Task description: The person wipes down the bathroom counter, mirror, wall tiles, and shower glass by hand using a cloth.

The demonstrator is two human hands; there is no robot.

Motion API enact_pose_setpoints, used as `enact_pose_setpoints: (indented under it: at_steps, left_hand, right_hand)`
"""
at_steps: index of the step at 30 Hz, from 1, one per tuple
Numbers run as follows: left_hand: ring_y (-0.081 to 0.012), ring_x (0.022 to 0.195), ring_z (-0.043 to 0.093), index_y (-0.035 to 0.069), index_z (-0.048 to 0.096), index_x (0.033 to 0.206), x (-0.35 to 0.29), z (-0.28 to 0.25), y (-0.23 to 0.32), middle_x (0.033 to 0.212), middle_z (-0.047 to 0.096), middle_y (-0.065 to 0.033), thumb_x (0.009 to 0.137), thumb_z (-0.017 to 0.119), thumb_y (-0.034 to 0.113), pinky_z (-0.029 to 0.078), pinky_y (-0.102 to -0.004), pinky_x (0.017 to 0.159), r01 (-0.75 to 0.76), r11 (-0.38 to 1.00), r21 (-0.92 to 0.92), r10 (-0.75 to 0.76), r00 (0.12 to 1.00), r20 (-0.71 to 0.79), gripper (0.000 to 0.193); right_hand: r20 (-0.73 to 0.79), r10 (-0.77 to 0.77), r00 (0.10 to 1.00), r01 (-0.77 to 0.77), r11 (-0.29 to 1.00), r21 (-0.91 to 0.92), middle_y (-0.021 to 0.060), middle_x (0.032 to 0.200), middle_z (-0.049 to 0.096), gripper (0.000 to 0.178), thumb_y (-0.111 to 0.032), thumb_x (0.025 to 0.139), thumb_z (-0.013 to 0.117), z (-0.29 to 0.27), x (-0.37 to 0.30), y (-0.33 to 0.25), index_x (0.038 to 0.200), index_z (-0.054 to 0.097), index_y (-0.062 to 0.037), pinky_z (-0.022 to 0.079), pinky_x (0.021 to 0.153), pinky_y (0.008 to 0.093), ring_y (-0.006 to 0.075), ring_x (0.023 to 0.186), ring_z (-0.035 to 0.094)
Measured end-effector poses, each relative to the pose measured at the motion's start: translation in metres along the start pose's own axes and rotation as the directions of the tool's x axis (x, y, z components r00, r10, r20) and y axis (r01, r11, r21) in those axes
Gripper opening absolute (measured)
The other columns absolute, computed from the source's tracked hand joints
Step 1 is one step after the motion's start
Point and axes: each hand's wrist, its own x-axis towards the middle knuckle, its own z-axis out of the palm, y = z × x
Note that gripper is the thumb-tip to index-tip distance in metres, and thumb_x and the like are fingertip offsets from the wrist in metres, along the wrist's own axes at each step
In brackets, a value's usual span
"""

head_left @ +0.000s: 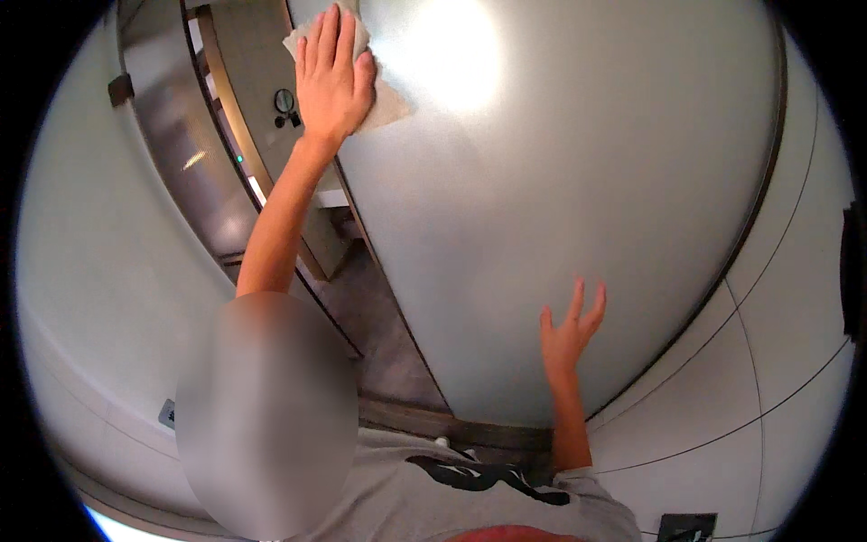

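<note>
My left hand (332, 86) is raised high at the upper left, its fingers stretched over a beige cloth (390, 107). It holds the cloth flat against the frosted glass panel (578, 181), close to the panel's left edge. A corner of the cloth hangs out below and to the right of my palm. Lower down on the right, my right hand (569, 339) holds nothing. Its fingers are spread and point up in front of the glass; whether they touch it I cannot tell.
Left of the panel, a gap shows a dark floor (361, 294) and a wall with a small round dark fixture (284, 101). Another pale panel (81, 235) stands farther left. Light tiled wall (686, 406) runs along the right. A dark track (506, 438) lies below the glass.
</note>
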Motion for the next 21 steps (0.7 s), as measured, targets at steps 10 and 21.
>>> enact_pose_setpoints:
  at_steps: [10,21]
  left_hand:
    - [-0.0259,0.144,0.025,0.017,0.036,0.147,-0.093,-0.016,0.071,0.154,0.032,-0.0075,0.085,0.049,0.034,0.019,-0.0524,0.114,-0.288,0.927,-0.241,0.354,0.883,0.309,0.066]
    - [-0.0361,0.139,0.031,-0.001,0.033,0.144,-0.157,-0.022,0.133,0.151,0.031,-0.0201,0.084,0.050,0.032,0.017,-0.0579,0.113,-0.036,0.972,-0.231,0.145,0.869,0.472,0.070]
  right_hand:
    - [-0.013,0.025,1.000,-0.024,1.000,0.020,0.0258,0.153,0.017,0.082,-0.016,0.077,0.072,-0.007,0.005,-0.009,0.148,0.031,-0.0097,0.019,0.113,0.0541,0.0428,0.140,0.019]
    - [-0.061,0.016,0.998,-0.016,1.000,-0.007,0.0266,0.153,0.016,0.078,-0.011,0.077,0.065,-0.004,0.004,-0.006,0.148,0.031,-0.0081,0.021,0.113,0.0542,0.0438,0.140,0.019]
